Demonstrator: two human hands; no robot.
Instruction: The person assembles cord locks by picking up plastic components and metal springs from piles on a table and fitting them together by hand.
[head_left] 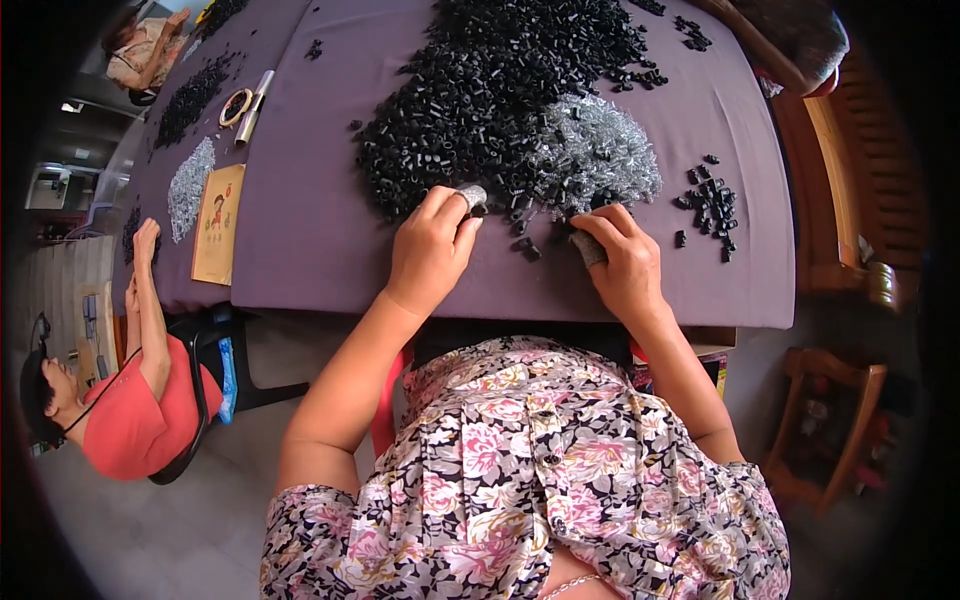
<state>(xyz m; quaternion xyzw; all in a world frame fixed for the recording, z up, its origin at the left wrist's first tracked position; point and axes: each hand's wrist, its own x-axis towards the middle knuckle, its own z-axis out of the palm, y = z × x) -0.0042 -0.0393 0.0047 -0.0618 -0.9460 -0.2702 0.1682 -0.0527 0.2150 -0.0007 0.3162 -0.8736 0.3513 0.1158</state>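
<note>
My left hand is closed in a pinch at the near edge of a large heap of small black plastic pieces. A small black plastic piece shows at its fingertips, and a grey wrap covers one finger. Beside a pile of small silvery pieces like springs, my right hand is closed too, its fingers bent down. A grey wrap is on its thumb. What its fingertips hold is hidden. A few loose black pieces lie between both hands.
A smaller group of black pieces lies at the right on the purple cloth. Leftward are a yellow booklet, a tape roll and another silvery pile. Other people sit left, far left and far right. A wooden chair stands at right.
</note>
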